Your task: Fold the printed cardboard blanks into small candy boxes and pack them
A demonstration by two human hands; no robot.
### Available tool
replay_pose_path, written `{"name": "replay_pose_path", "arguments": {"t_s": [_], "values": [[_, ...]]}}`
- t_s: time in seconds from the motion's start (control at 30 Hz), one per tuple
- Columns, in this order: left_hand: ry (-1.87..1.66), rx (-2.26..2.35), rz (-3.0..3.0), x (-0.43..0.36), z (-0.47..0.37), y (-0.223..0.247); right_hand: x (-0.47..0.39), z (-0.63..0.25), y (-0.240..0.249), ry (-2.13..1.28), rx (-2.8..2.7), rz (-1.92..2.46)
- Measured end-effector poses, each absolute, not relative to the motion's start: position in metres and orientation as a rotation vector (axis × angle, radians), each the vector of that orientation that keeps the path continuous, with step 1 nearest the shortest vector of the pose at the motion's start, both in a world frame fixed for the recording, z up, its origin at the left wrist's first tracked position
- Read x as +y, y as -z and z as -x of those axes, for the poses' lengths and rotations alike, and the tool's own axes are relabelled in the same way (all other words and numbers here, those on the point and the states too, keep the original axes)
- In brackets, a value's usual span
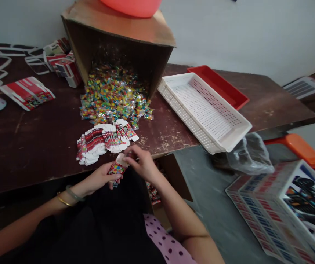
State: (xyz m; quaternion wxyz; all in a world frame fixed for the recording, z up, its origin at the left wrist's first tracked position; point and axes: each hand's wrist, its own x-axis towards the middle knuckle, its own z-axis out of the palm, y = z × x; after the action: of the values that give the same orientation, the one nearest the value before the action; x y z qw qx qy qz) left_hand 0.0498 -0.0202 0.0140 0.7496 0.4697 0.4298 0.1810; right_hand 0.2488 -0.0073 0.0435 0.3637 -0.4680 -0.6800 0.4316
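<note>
My left hand (102, 178) is closed around a small printed carton (118, 165), red with coloured dots, its white top flap standing up. At the carton's upper end, my right hand (141, 161) has thumb and fingers pinched together; what lies between them is too small to make out. Just beyond my hands, a row of flat or folded small cartons (91, 143) lies fanned out on the dark brown table (50, 146). Behind that row, a heap of clear-wrapped colourful candies (113, 95) spills from a cardboard box (76, 47) lying on its side.
A white perforated tray (174, 106) overlaps a red tray (215, 82) at right. Larger red-and-white cartons (28, 91) lie at left. Below the table edge, an open box (176, 176) holds red packets. A patterned basket (259, 212) and orange stool (297, 146) stand lower right.
</note>
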Motion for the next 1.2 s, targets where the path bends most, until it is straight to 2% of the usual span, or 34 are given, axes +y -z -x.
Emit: {"name": "replay_pose_path", "arguments": {"t_s": [0.07,0.23,0.3,0.43,0.6,0.73,0.83,0.93,1.1,1.2], "values": [[-0.415,0.936,-1.053,-0.021,-0.051,-0.014,-0.01,-0.242,-0.042,-1.157,-1.875,1.098],[-0.566,0.891,-0.89,-0.019,-0.051,-0.013,-0.025,-0.228,-0.03,-0.754,-1.764,1.21],[-0.59,0.912,-0.823,-0.018,-0.049,-0.013,-0.033,-0.226,-0.026,-0.762,-1.716,1.228],[-0.556,0.937,-0.794,-0.016,-0.048,-0.012,-0.041,-0.228,-0.018,-1.08,-1.36,1.213],[-0.578,0.934,-0.98,-0.012,-0.051,-0.012,-0.033,-0.232,-0.007,-1.893,-0.68,0.974],[-0.519,0.911,-1.301,-0.005,-0.047,-0.017,-0.02,-0.238,-0.006,-2.152,-0.575,0.894],[-0.468,0.914,-1.334,-0.001,-0.041,-0.017,-0.017,-0.241,-0.009,-2.224,-0.62,0.91],[-0.458,0.967,-1.356,0.0,-0.036,-0.013,-0.021,-0.237,-0.013,-2.117,-0.782,0.99],[-0.462,1.045,-1.446,-0.003,-0.039,-0.002,-0.029,-0.227,-0.016,-1.33,-1.577,1.18],[-0.499,1.074,-1.265,-0.004,-0.042,0.002,-0.029,-0.227,-0.017,-1.133,-1.75,1.076]]}}
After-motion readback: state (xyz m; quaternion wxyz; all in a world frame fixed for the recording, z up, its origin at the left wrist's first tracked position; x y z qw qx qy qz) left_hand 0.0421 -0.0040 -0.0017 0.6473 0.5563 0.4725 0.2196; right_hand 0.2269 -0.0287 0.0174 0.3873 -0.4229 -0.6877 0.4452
